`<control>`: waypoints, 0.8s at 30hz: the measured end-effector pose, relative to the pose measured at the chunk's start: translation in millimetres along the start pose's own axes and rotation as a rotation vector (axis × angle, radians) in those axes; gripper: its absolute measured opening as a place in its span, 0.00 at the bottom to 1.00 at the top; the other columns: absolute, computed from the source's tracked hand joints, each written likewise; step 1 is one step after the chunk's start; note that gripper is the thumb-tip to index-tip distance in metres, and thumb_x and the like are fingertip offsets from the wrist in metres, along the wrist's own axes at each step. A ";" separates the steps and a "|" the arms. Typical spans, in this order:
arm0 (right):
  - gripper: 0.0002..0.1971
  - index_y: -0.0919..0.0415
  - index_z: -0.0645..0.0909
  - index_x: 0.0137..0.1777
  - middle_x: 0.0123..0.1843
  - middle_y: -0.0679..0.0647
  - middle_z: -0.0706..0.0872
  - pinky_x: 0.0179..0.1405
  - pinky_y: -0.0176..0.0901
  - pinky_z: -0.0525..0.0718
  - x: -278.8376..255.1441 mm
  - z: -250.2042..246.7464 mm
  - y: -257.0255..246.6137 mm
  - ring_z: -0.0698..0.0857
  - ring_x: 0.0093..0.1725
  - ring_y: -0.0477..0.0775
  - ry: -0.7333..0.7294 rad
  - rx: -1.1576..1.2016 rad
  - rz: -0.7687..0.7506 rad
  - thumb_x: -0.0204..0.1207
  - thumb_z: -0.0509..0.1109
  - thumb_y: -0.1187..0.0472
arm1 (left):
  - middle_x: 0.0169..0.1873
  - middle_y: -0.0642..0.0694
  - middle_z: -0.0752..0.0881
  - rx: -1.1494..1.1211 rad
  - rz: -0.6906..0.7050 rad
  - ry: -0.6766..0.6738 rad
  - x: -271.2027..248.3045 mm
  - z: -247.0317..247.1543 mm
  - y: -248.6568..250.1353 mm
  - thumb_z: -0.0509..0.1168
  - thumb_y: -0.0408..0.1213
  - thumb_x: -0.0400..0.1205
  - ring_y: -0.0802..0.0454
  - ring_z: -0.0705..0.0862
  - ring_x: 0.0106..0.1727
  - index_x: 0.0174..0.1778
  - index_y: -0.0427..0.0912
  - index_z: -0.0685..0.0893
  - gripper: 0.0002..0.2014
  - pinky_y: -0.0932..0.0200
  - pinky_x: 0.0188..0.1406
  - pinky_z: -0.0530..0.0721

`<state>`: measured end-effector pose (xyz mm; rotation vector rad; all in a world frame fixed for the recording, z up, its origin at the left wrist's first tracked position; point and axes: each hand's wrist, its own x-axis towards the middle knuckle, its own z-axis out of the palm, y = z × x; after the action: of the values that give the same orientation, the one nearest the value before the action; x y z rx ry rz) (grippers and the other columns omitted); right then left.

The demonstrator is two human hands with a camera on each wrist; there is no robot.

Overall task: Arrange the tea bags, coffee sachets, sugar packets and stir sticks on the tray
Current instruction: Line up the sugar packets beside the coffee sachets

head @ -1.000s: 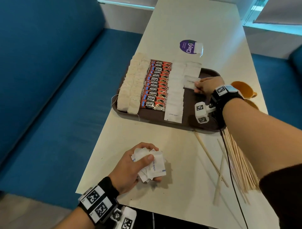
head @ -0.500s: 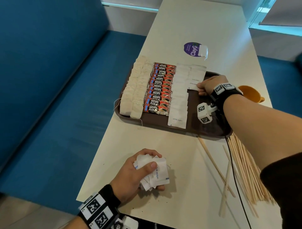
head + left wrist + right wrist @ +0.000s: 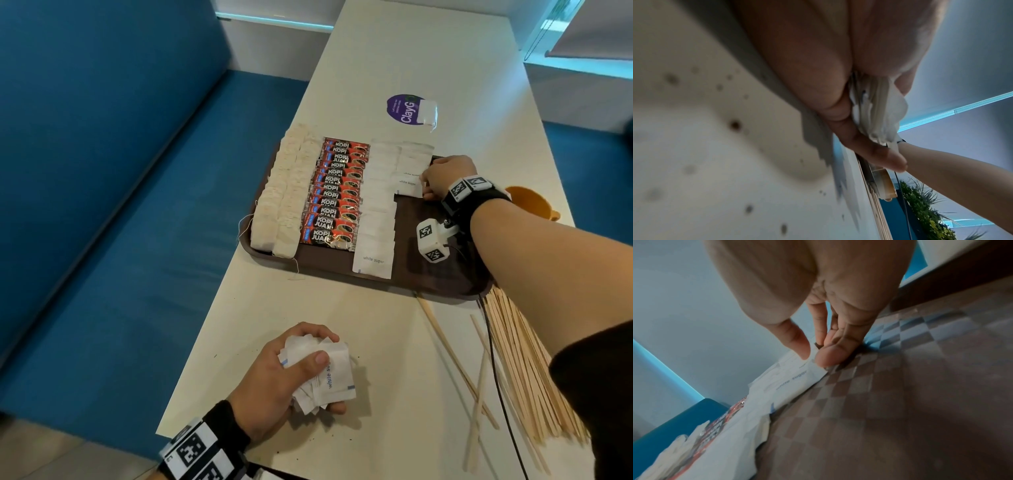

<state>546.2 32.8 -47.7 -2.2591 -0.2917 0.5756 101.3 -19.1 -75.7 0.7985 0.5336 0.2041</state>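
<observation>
Half the tray (image 3: 442,281) bare; R hand (image 3: 445,174) at sugar packet (image 3: 407,186) edge.

Head view looks down over tabletop (image 3: 394,61) and tray (image 3: 442,277); wrist views sit close at fingers, right sharing the tray (image 3: 920,386).

left wrist band (image 3: 205,448) – black, white square-code tags | right wrist band (image 3: 474,195) – black, same tags, white cube camera (image 3: 432,240), thin black cable | dark sleeve (image 3: 596,394)
</observation>
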 end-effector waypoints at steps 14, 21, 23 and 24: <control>0.08 0.63 0.87 0.57 0.49 0.57 0.90 0.34 0.43 0.89 -217.0 -48.9 -2.8 0.87 0.34 0.52 -0.204 0.292 -0.253 0.80 0.74 0.69 | 0.52 0.34 0.84 -0.028 0.091 0.009 2.0 2.0 -1.8 0.72 0.31 0.81 0.27 0.86 0.47 0.60 0.35 0.83 0.13 0.41 0.35 0.89; 0.11 0.59 0.86 0.57 0.47 0.61 0.89 0.36 0.44 0.89 -332.7 -7.4 81.3 0.89 0.34 0.52 -0.447 0.183 -0.171 0.77 0.80 0.61 | 0.51 0.34 0.86 0.011 0.133 0.006 -1.0 7.5 2.3 0.72 0.29 0.79 0.32 0.89 0.47 0.64 0.32 0.80 0.18 0.44 0.31 0.91; 0.17 0.58 0.83 0.60 0.48 0.66 0.89 0.34 0.43 0.89 -348.5 4.7 96.6 0.89 0.34 0.52 -0.463 0.258 -0.119 0.74 0.83 0.61 | 0.47 0.35 0.87 0.023 0.142 -0.005 -5.3 11.1 4.5 0.71 0.27 0.82 0.36 0.90 0.43 0.64 0.33 0.79 0.15 0.47 0.29 0.90; 0.19 0.57 0.82 0.61 0.48 0.67 0.88 0.34 0.42 0.88 -355.1 8.8 101.3 0.90 0.34 0.52 -0.457 0.305 -0.104 0.73 0.84 0.62 | 0.46 0.36 0.88 0.029 0.139 -0.001 -6.4 11.6 4.8 0.70 0.25 0.83 0.38 0.91 0.42 0.64 0.33 0.79 0.15 0.49 0.28 0.90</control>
<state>235.4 -164.3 -16.6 -1.7922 -0.5064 1.0078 102.1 -25.5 -63.1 0.8646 0.4809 0.3249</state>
